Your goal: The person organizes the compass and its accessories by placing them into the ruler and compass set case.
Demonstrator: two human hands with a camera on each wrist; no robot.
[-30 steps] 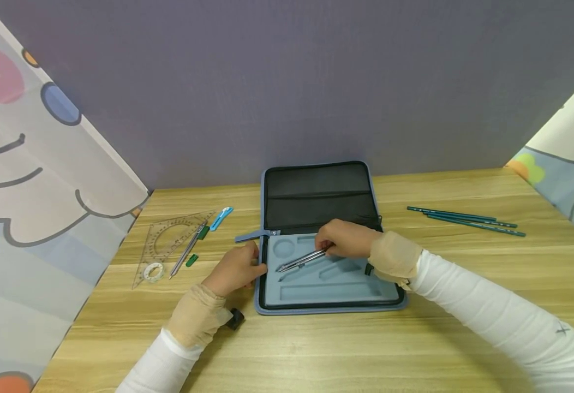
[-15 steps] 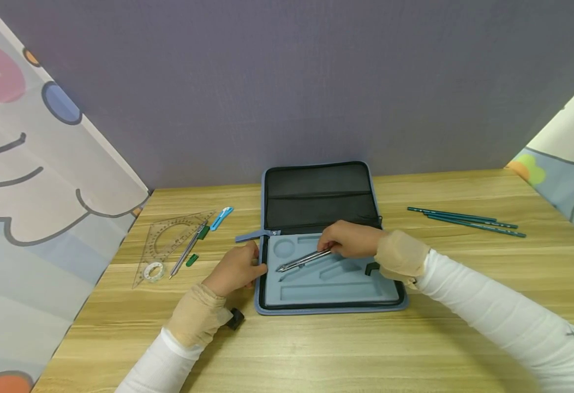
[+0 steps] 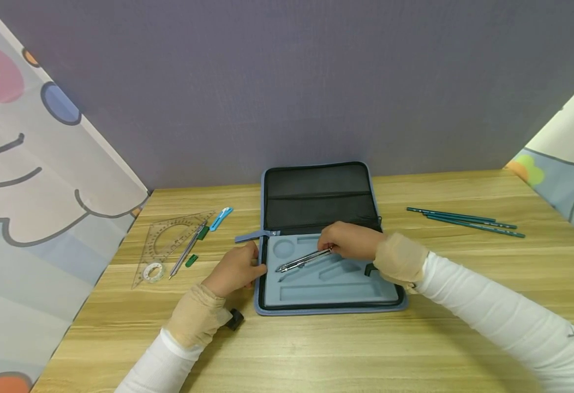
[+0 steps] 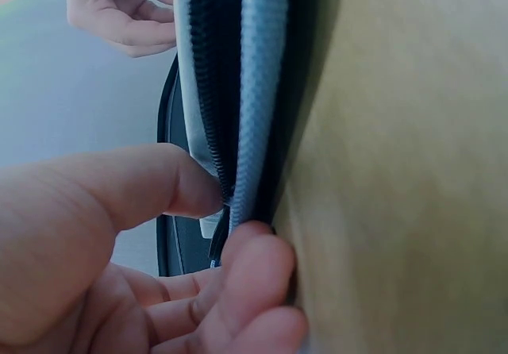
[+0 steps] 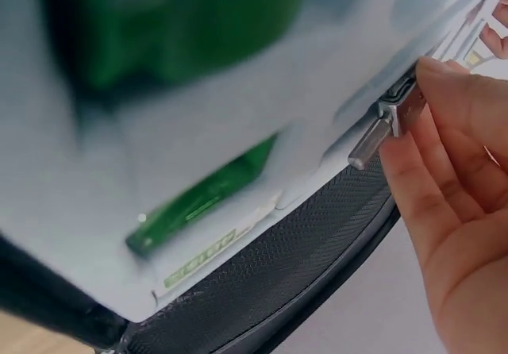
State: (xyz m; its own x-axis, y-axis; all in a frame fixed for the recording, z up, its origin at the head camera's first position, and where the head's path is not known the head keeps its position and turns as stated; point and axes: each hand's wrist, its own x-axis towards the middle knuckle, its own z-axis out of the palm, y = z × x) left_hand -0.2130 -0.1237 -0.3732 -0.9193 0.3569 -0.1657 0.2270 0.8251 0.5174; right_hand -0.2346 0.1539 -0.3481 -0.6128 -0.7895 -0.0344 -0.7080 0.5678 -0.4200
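Observation:
The zip case (image 3: pixel 331 310) lies unfolded with a light blue moulded tray (image 3: pixel 294 303) in its near half. My left hand (image 3: pixel 235 268) grips the case's left edge; in the left wrist view the thumb is on the inner side of the blue edge (image 4: pixel 262 76) and curled fingers (image 4: pixel 258 278) are outside. Over the tray's upper middle, my right hand (image 3: pixel 351 240) pinches the right end of a metal compass (image 3: pixel 299 263), whose pointed end is at the left. The right wrist view shows thumb and fingers on its metal end (image 5: pixel 369 145).
Left of the case are a clear set square (image 3: pixel 154 226), white ring (image 3: pixel 153 272), second compass (image 3: pixel 185 254), blue cutter (image 3: pixel 221 218) and two green pieces. Several dark green pencils (image 3: pixel 468 219) lie right. A green object (image 5: pixel 206 199) sits in a tray slot in the right wrist view.
My right hand has shifted slightly to the right, with a little more of the compass showing. The compass's pointed end stays at about the same spot. My left hand has not visibly moved.

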